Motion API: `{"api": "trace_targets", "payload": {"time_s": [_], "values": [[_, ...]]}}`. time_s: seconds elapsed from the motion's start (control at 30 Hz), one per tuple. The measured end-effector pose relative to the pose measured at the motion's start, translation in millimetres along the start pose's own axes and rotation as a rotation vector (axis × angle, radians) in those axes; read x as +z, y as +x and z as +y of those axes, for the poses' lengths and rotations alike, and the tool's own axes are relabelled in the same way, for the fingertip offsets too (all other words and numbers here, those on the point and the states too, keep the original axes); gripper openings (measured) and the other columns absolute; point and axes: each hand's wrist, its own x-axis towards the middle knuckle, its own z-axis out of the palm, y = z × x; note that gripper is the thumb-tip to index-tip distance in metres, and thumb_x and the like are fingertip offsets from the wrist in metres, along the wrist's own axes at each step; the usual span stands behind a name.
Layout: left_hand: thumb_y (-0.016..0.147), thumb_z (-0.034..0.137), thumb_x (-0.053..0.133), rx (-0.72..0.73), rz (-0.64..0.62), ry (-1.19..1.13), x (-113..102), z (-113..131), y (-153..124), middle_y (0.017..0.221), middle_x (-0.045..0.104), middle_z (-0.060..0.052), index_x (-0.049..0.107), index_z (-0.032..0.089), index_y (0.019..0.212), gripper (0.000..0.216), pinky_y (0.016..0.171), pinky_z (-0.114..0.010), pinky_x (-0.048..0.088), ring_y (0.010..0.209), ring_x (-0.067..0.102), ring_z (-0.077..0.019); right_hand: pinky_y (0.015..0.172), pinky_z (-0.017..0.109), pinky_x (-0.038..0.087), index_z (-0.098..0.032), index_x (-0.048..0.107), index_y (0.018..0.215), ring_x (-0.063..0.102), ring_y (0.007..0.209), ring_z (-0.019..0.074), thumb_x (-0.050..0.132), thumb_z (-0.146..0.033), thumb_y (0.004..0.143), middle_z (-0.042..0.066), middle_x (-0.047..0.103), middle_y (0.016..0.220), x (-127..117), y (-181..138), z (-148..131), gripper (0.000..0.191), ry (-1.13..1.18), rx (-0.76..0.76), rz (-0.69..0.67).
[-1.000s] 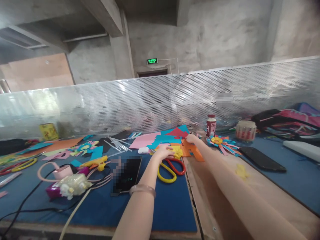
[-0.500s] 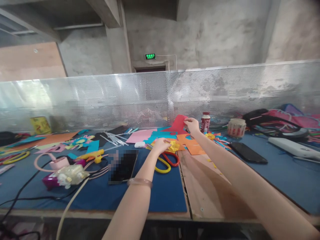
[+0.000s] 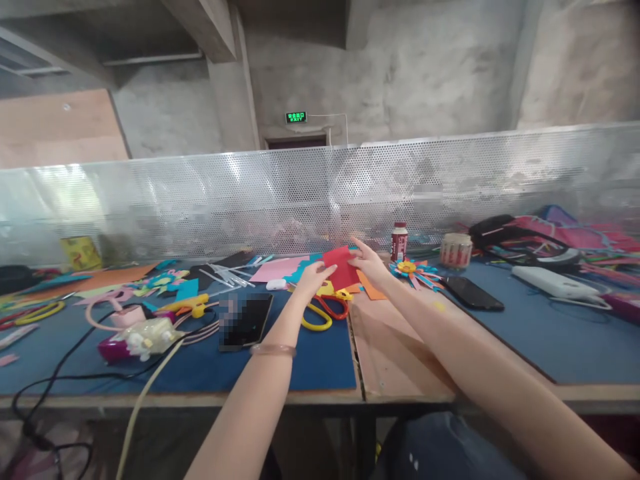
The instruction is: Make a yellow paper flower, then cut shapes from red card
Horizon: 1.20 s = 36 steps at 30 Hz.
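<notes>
A red sheet of paper (image 3: 342,268) is held up between my two hands above the paper pile. My left hand (image 3: 311,277) pinches its left edge, thumb in front. At its right edge, my right hand (image 3: 369,263) grips the sheet with thumb and fingers, the index finger pointing up. Just below the sheet lies a yellow paper piece (image 3: 342,293). Scissors (image 3: 318,321) with one yellow and one red handle rest under my left hand, their blades hidden. An orange sheet (image 3: 371,287) is partly covered by my right wrist.
A phone (image 3: 250,320) and a glue gun (image 3: 187,305) lie left, near a power strip with cables (image 3: 145,340). Rightward are a blue paper flower (image 3: 416,272), a bottle (image 3: 399,241), a jar (image 3: 456,251) and a black phone (image 3: 473,293). A perforated metal screen (image 3: 210,200) stands behind.
My right hand has brought the red sheet down and left. My left hand has let go of the yellow piece and taken the sheet's left edge. The view has shifted slightly.
</notes>
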Motion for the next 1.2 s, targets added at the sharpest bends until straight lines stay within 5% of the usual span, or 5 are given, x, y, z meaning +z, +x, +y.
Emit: {"api": "trace_targets", "payload": {"time_s": [0.27,0.4,0.97,1.2], "values": [[0.072,0.036,0.058,0.028,0.056,0.005,-1,-6,-1,0.087,0.067,-0.009,0.063,0.013,0.093,0.032,0.054,-0.021,0.045,0.070,0.062,-0.0149,0.073,0.027,0.050,-0.013,0.058,0.104,0.063,0.082,0.0160,0.054,-0.030,0.076,0.006,0.068,0.092,27,-16,13,0.033,-0.158,0.148,0.177],[0.072,0.037,0.057,-0.013,0.022,0.032,1,-4,-3,0.084,0.067,-0.009,0.064,0.013,0.094,0.033,0.054,-0.021,0.046,0.070,0.062,-0.0157,0.070,0.026,0.050,-0.013,0.061,0.085,0.064,0.079,0.0160,0.051,-0.027,0.077,0.007,0.068,0.087,28,-21,19,0.019,-0.160,0.140,0.197],[0.073,0.040,0.057,0.025,0.022,0.005,2,-5,-4,0.067,0.065,-0.006,0.065,0.013,0.078,0.028,0.056,-0.025,0.045,0.065,0.060,-0.0179,0.062,0.026,0.046,-0.014,0.063,0.073,0.059,0.069,0.0165,0.050,-0.033,0.074,0.003,0.066,0.072,23,-26,33,0.022,-0.255,0.033,0.212],[0.071,0.029,0.057,-0.008,0.222,0.065,-3,-5,1,0.070,0.066,-0.006,0.064,0.014,0.076,0.017,0.061,-0.026,0.045,0.073,0.060,-0.0199,0.058,0.023,0.045,-0.014,0.066,0.075,0.059,0.065,0.0147,0.048,-0.040,0.077,0.002,0.066,0.068,23,-19,33,0.031,-0.426,0.025,0.145]]}}
